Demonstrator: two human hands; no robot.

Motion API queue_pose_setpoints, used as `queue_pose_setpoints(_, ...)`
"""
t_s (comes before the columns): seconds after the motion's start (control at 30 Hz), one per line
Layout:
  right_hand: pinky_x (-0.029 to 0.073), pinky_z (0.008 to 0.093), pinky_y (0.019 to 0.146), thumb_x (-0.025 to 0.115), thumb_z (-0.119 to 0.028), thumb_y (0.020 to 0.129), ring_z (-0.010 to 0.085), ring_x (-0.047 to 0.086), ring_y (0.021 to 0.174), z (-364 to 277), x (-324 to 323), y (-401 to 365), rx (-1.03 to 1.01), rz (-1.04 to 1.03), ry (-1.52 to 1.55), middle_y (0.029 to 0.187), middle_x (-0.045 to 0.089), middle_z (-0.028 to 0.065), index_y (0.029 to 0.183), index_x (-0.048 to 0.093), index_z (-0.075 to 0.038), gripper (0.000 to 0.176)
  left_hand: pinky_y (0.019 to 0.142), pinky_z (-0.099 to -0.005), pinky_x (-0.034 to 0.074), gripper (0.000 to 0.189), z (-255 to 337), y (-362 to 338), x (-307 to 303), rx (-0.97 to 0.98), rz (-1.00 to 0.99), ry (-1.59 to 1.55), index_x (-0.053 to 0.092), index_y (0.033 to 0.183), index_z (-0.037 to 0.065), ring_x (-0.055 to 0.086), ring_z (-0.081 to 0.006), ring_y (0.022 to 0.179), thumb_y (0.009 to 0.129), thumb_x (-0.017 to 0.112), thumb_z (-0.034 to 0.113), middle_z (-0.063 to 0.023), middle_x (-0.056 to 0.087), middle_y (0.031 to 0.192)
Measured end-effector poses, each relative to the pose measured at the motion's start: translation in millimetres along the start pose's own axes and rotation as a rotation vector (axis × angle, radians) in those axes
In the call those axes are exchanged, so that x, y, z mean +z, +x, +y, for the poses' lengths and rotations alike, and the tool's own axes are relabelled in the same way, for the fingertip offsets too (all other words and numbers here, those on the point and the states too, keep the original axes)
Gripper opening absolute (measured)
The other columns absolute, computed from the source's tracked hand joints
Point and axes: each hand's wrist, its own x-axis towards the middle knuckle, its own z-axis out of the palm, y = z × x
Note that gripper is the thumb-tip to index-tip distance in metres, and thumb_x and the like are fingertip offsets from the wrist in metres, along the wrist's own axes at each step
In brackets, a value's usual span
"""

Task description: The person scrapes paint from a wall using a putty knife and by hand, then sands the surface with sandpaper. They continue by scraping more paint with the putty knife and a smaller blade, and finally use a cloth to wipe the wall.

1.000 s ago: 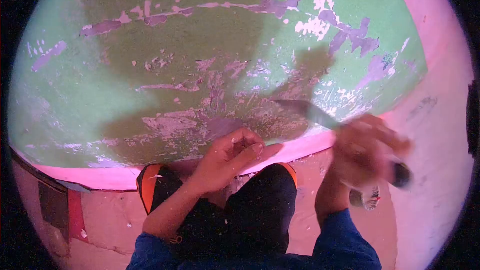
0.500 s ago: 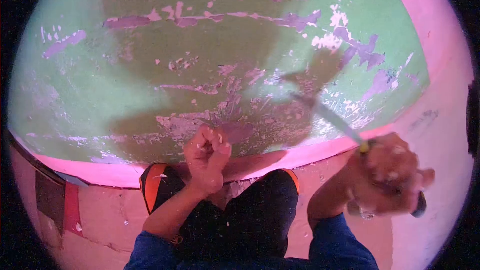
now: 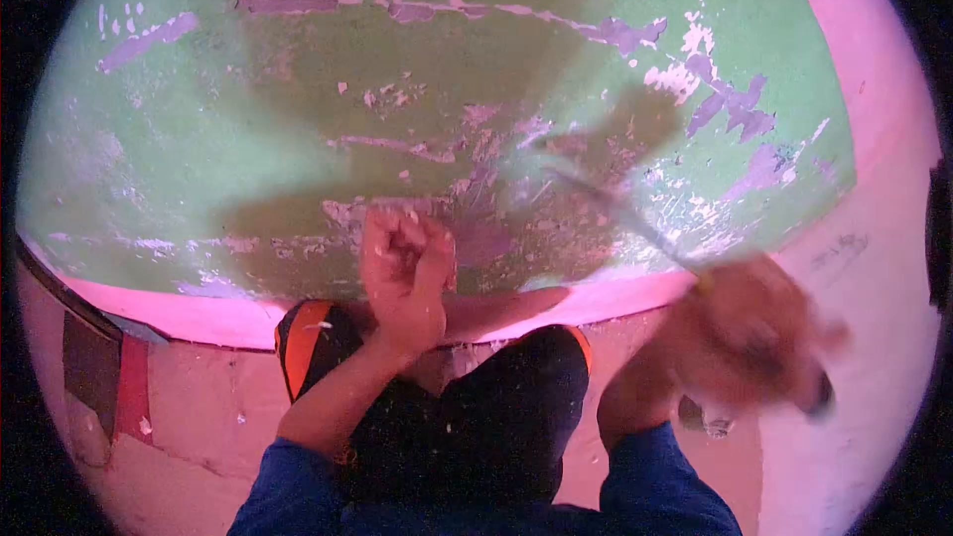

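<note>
My right hand [image 3: 749, 337], smeared by motion, grips a long, narrow metal-bladed tool [image 3: 640, 221] with a yellow collar and a dark handle end. The blade points up and left, its tip close over a scuffed part of the green painted wall [image 3: 298, 99]. My left hand [image 3: 407, 253] is curled closed in front of the wall's lower part, above my knees, with pale flecks on its fingers. Around the blade tip the paint is scratched and chipped, baring pinkish and purple patches [image 3: 481, 238].
A pink band [image 3: 199, 310] runs along the wall's foot, and a pink surface [image 3: 874, 69] borders it at right. My dark trousers [image 3: 457, 437] with orange stripes are below. A dark and red object [image 3: 91, 367] stands at the lower left. Small pale flakes dot the floor [image 3: 204, 397].
The view has tilted down a little, so the wall marks sit higher. My right hand has moved left with the tool, its tip further left along the wall. My left hand remains closed.
</note>
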Motion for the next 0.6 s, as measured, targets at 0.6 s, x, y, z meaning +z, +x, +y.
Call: queue_pose_setpoints(0.6,0.043,0.0311,0.054,0.047,-0.015,0.084,0.0140,0.046,0.057,-9.3,-2.8,0.0,0.031,0.095,0.544,0.070,0.047,0.0052,0.075,0.040,-0.009,0.013,0.040,-0.0219,0.036,0.017,10.5,15.0,-23.4,0.336,0.139,-0.013,0.033,0.091,0.007,0.041,-0.0106,0.050,0.083,0.047,-0.001,-0.0078,0.046,0.069)
